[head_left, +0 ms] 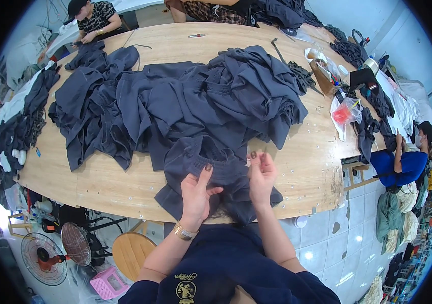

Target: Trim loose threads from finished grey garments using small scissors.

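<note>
A dark blue-grey garment with a gathered elastic waistband, seemingly shorts [221,172], lies at the table's near edge in front of me. My left hand [195,197] grips its waistband, thumb on top of the gathers. Just right of the waistband, my right hand [262,180] is closed in a pinch. A small pale bit shows by its fingertips, too small to name. Beyond both hands spreads a large pile of similar dark garments [165,99], some with elastic waistbands showing.
The wooden table [307,172] curves around me. A small tool [196,35] lies on its far side. To the right are a cardboard box [323,78] and a bagged red drink [345,112]. A wooden stool [132,253] and a fan [44,258] stand lower left. Other people sit around.
</note>
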`<state>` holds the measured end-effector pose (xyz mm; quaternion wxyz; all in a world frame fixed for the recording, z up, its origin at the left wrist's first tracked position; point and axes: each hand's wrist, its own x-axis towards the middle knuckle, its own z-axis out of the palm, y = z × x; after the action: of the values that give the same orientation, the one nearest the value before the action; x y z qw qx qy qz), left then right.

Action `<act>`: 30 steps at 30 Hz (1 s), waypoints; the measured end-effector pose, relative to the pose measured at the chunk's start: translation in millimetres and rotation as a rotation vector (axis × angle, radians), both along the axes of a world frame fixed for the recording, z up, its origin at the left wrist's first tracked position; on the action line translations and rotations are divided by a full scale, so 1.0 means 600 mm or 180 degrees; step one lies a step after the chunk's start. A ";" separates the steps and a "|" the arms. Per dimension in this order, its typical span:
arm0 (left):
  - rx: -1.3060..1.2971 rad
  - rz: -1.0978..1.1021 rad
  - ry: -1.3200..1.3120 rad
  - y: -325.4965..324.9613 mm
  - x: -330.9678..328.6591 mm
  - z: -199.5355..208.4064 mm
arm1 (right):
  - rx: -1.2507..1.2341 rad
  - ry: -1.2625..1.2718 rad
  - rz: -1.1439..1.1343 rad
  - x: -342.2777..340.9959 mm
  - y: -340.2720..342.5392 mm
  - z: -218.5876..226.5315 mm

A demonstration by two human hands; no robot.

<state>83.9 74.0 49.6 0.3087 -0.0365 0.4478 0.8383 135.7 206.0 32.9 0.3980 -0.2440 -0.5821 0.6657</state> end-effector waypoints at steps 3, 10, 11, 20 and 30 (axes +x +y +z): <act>0.0033 0.0022 -0.0079 0.001 -0.003 0.006 | -0.0218 0.0148 0.0062 0.016 0.008 -0.008; 0.0016 0.0030 -0.0134 0.003 -0.001 0.003 | 0.1233 -0.0559 -0.0062 0.029 -0.017 0.023; 0.0011 -0.0032 -0.0067 0.002 0.000 -0.003 | 0.1488 -0.0468 0.0245 0.022 -0.027 0.030; 0.0057 -0.0098 -0.0043 0.002 0.000 0.001 | 0.1223 -0.0344 -0.0348 0.009 0.001 0.006; 0.0205 -0.0197 -0.0057 0.000 0.000 -0.007 | 0.0746 -0.0718 0.1076 0.007 -0.004 0.027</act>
<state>83.7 74.2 45.4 0.3396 -0.0201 0.4188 0.8420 139.8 203.8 49.1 0.2389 -0.1680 -0.7289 0.6192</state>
